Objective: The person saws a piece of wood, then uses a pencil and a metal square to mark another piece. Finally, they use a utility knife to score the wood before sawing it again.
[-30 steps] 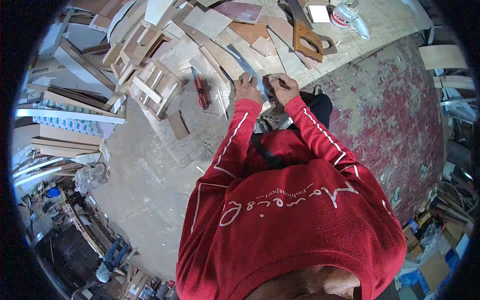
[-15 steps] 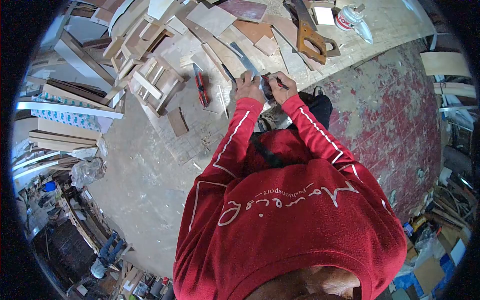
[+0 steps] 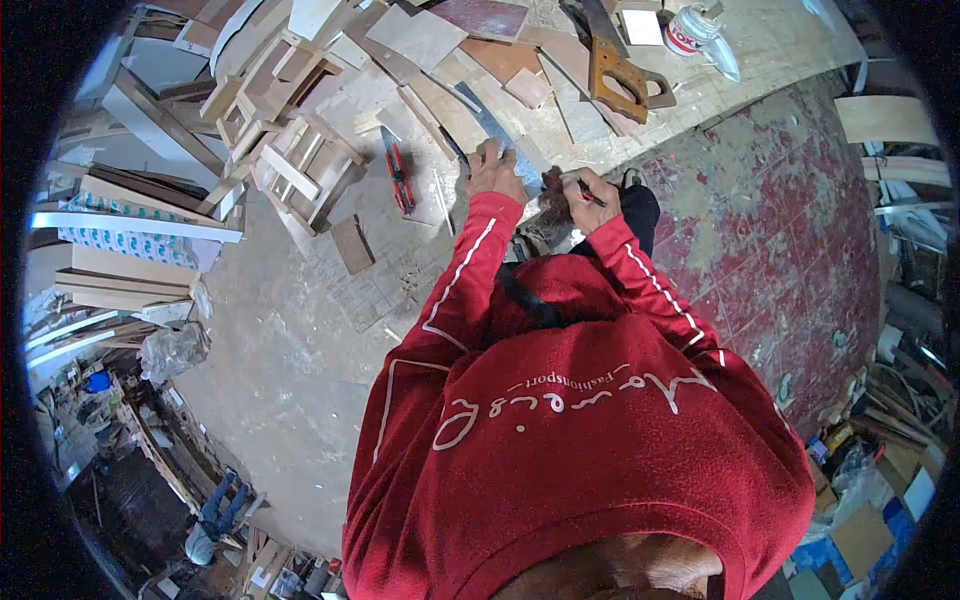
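My left hand point(image 3: 495, 175) lies with fingers stretched over the lower part of a long blue-grey metal strip point(image 3: 482, 108), which looks like a ruler, on the wooden worktop. A dark narrow bar point(image 3: 453, 146) runs beside those fingers. To the right, past the worktop's near edge, my right hand point(image 3: 597, 200) is closed around a dark pen point(image 3: 588, 192) with a touch of red. A red-handled tool point(image 3: 398, 178) lies left of my left hand, near a thin pale stick point(image 3: 442, 203).
Small wooden frames point(image 3: 308, 170) stand at the left of the worktop. Flat board offcuts point(image 3: 418, 38) cover its far side. A handsaw point(image 3: 617, 85) and a white tub with red lettering point(image 3: 690, 32) lie at the far right. Timber point(image 3: 135, 222) is stacked along the left.
My right hand has moved right and toward my body with the pen, away from my left hand. My left hand stays over the metal strip, its fingers slightly shifted.
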Motion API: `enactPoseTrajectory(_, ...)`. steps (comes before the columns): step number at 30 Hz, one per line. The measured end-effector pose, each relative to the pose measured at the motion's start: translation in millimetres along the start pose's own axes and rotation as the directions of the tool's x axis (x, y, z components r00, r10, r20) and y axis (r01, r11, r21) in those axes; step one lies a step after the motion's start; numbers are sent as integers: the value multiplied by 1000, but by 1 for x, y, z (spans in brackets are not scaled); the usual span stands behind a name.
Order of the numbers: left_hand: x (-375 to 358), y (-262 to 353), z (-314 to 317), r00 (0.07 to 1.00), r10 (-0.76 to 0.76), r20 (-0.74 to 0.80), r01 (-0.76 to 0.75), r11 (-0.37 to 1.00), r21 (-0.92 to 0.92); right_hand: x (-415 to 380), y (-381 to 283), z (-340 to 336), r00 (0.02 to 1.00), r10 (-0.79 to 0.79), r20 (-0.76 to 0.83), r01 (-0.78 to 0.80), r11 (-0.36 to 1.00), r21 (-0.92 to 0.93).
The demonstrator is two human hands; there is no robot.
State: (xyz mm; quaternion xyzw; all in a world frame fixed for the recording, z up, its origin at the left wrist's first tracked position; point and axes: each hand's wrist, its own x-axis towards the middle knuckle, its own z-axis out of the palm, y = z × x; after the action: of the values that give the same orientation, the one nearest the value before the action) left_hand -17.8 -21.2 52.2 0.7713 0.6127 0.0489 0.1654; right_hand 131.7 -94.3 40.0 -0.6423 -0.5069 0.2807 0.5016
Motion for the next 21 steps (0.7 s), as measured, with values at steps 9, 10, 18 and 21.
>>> enactPoseTrajectory(9,-2,4,-7,998,-35,52,29,995,100,2,5,10,999,4,54,-4,1000,6)
enactPoseTrajectory(10,-2,3,-5,999,-20,36,17,995,98,4,7,12,998,4,56,-4,1000,6)
enactPoseTrajectory(18,-4,2,-8,1000,-15,12,15,1000,-16,36,10,40,997,-75,32,74,997,35)
enactPoseTrajectory(21,-3,-1,0,999,10,-39,-11,1000,-11,46,10,48,998,-43,47,42,999,33)
